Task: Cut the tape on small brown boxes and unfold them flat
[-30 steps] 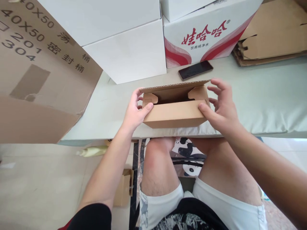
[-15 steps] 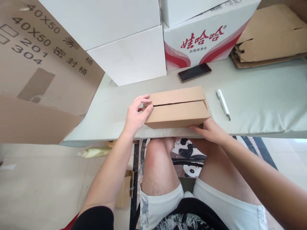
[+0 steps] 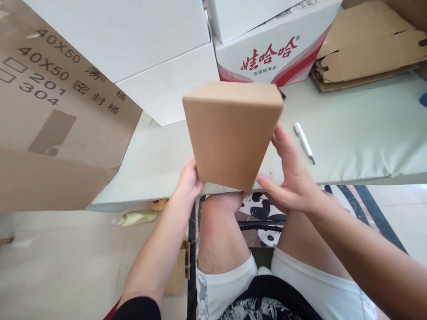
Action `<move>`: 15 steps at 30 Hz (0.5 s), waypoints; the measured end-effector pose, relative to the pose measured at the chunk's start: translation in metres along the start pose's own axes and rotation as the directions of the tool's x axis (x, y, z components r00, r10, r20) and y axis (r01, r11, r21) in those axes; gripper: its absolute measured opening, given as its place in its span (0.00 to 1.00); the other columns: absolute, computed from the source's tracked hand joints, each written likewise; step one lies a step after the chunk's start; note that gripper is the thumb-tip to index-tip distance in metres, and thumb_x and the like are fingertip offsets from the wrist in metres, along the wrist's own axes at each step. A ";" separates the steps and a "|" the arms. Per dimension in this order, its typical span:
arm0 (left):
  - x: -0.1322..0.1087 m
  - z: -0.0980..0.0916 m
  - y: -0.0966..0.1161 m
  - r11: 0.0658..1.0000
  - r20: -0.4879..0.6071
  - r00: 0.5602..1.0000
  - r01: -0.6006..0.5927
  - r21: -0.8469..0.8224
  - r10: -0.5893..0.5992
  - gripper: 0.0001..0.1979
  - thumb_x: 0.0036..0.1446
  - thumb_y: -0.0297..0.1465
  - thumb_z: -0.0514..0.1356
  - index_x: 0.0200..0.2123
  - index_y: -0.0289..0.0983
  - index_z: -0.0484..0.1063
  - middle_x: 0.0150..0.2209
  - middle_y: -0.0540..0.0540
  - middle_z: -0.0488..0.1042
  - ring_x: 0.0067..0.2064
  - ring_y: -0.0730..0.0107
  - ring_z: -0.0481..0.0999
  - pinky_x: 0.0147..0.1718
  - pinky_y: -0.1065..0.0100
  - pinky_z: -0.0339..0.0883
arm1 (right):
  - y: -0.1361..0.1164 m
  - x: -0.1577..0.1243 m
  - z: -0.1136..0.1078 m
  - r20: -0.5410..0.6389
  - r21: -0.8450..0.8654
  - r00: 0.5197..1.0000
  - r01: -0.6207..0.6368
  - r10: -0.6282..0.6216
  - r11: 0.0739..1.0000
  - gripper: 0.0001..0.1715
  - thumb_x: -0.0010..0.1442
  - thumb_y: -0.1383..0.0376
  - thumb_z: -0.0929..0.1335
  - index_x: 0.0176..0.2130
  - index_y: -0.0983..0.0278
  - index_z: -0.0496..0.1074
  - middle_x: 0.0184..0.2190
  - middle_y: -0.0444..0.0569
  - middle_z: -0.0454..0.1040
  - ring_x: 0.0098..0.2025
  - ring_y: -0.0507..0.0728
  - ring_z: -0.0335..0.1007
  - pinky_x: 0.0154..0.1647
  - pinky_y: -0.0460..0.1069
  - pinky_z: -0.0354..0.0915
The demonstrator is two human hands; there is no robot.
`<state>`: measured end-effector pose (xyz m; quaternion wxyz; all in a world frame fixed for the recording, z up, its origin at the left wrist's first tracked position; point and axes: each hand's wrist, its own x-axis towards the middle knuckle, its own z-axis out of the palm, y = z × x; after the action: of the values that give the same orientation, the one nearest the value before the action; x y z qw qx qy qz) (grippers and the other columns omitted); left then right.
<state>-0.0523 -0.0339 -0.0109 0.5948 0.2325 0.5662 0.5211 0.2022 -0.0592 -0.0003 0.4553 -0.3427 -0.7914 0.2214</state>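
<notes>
A brown cardboard box [image 3: 231,138] is tipped up between my hands over the near edge of the table, a plain broad face turned toward me. My left hand [image 3: 191,180] grips its lower left side, with most of the fingers hidden behind the box. At the right side my right hand [image 3: 292,171] has its thumb and fingers spread, the tips at the box's edge. To the right of that hand lies a white utility knife [image 3: 304,142] with its blade end pointing toward me.
White cartons [image 3: 173,78] and a white carton with red lettering [image 3: 273,58] line the back. A big brown carton [image 3: 66,133] stands at the left. Flattened cardboard [image 3: 370,53] is stacked at the back right. The cloth-covered table's [image 3: 360,146] front edge runs above my knees.
The box has been lifted and turned from lying flat to tilted, so its flap seam no longer shows. My right hand has moved up along its right side. The phone is now hidden behind it.
</notes>
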 end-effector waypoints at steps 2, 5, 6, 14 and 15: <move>-0.011 0.022 -0.017 0.987 0.106 0.985 0.143 -0.078 -0.134 0.12 0.61 0.37 0.64 0.44 0.36 0.78 0.40 0.44 0.84 0.39 0.64 0.83 0.39 0.65 0.78 | -0.007 0.008 -0.004 0.041 -0.108 0.999 0.012 -0.008 0.994 0.51 0.66 0.56 0.66 0.76 0.51 0.36 0.79 0.52 0.40 0.79 0.71 0.36 0.75 0.73 0.49; -0.028 0.047 -0.041 0.885 0.184 0.916 0.394 -0.249 -0.357 0.18 0.69 0.39 0.53 0.44 0.34 0.78 0.37 0.42 0.83 0.35 0.64 0.82 0.34 0.66 0.78 | -0.014 0.016 -0.009 0.068 -0.240 0.997 -0.021 0.039 0.971 0.43 0.66 0.55 0.66 0.74 0.55 0.50 0.76 0.57 0.51 0.78 0.72 0.44 0.73 0.75 0.51; -0.033 0.051 -0.047 0.856 0.177 0.897 0.440 -0.272 -0.405 0.20 0.70 0.40 0.50 0.44 0.34 0.77 0.34 0.43 0.83 0.32 0.65 0.82 0.30 0.66 0.77 | -0.015 0.018 -0.011 0.075 -0.268 0.996 -0.028 0.050 0.963 0.41 0.66 0.55 0.65 0.73 0.56 0.54 0.75 0.58 0.54 0.77 0.72 0.47 0.73 0.74 0.52; -0.040 0.039 -0.056 0.819 0.084 0.842 0.490 0.298 -0.533 0.28 0.71 0.47 0.46 0.45 0.33 0.79 0.36 0.38 0.84 0.26 0.65 0.82 0.18 0.74 0.62 | -0.020 0.033 -0.022 0.110 -0.380 0.975 -0.136 0.191 0.915 0.27 0.67 0.57 0.63 0.61 0.63 0.72 0.58 0.60 0.74 0.61 0.68 0.73 0.61 0.64 0.71; -0.037 0.032 -0.053 0.796 0.057 0.856 0.452 0.402 -0.514 0.28 0.71 0.47 0.47 0.40 0.32 0.80 0.33 0.37 0.83 0.25 0.67 0.81 0.19 0.74 0.62 | -0.022 0.034 -0.022 0.142 -0.388 0.972 -0.122 0.189 0.914 0.27 0.67 0.57 0.63 0.60 0.64 0.73 0.59 0.59 0.75 0.60 0.68 0.74 0.60 0.63 0.72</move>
<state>0.0030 -0.0753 -0.0332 0.6968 0.2310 0.6449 0.2128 0.2019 -0.0479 0.0443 0.2901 -0.4647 -0.8263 0.1305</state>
